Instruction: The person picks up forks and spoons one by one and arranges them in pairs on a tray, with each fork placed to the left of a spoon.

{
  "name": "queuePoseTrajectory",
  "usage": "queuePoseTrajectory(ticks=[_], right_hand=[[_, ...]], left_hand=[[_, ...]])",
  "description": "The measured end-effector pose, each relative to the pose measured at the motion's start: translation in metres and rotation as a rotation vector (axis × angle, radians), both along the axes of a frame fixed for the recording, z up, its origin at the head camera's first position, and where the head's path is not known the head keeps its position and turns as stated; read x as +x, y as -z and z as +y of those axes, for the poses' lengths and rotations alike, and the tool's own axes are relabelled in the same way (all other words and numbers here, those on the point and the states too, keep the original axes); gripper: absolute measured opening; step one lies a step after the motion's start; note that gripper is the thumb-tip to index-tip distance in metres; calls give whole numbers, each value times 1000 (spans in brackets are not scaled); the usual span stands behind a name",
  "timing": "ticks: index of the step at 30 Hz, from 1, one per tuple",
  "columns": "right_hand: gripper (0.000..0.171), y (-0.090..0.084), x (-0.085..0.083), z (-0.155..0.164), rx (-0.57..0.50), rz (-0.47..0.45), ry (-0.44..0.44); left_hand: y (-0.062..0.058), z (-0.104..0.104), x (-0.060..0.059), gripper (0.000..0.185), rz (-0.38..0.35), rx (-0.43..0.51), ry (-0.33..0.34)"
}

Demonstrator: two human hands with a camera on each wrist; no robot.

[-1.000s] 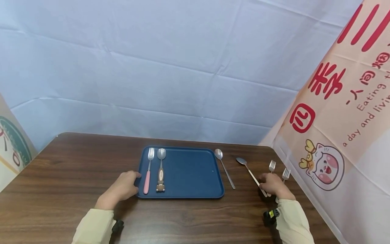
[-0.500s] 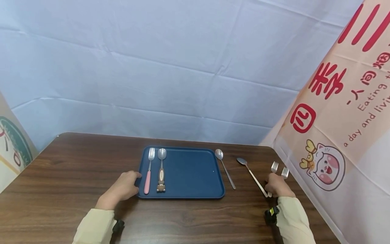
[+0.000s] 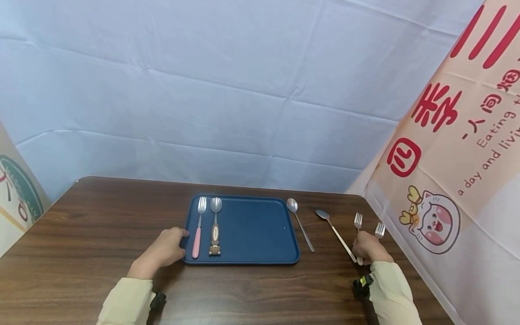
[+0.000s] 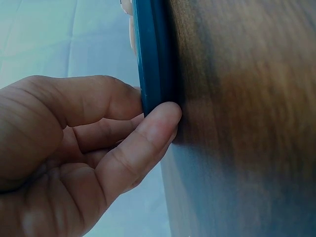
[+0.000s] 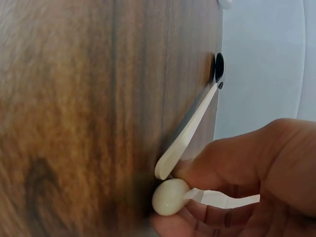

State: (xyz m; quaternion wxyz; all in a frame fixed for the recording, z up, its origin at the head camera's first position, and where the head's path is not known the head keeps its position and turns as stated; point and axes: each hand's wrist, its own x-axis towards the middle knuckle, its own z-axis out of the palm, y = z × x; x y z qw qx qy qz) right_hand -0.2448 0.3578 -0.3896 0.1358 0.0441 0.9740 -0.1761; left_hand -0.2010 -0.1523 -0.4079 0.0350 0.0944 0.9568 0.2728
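A blue tray (image 3: 243,262) lies mid-table and carries a pink-handled fork (image 3: 197,230) and a bear-handled spoon (image 3: 215,225) along its left side. My left hand (image 3: 162,253) pinches the tray's front-left rim (image 4: 150,59), thumb (image 4: 153,128) against the edge. To the right of the tray, my right hand (image 3: 367,248) grips the handle end of a steel fork (image 3: 358,221), whose rounded tip (image 5: 170,197) shows between my fingers. A second fork (image 3: 380,230) lies just right of that hand. A steel spoon (image 3: 333,230) lies just left of it, its handle (image 5: 192,128) close to my fingers.
Another steel spoon (image 3: 298,223) lies beside the tray's right edge. The wooden table (image 3: 81,225) ends in a rounded far-left corner. A printed banner (image 3: 447,180) hangs close on the right, a pale cloth backdrop behind, and a sign (image 3: 16,198) at the left.
My right hand shifted slightly right and took the fork's handle; the fork's head has swung left, away from the second fork. The left hand and the tray have not moved.
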Motion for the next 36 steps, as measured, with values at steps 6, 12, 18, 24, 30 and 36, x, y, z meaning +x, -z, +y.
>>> queuePoseTrajectory(ticks=[6,12,18,24,30,36], right_hand=[[23,-1,0,0,5,-1,-18],[20,1,2,1,-29,4,2],[12,2,5,4,-115,36,13],[13,-2,8,8,-177,59,12],[12,-11,8,9,-203,106,20],[14,-17,7,6,-217,115,17]], left_hand=[[0,0,0,41,2,2,2],[1,0,0,41,-10,-9,0],[-1,0,0,42,-34,-28,-9],[-2,1,1,42,5,-31,9],[-2,1,1,42,-1,-30,7],[-2,0,0,44,4,-31,11]])
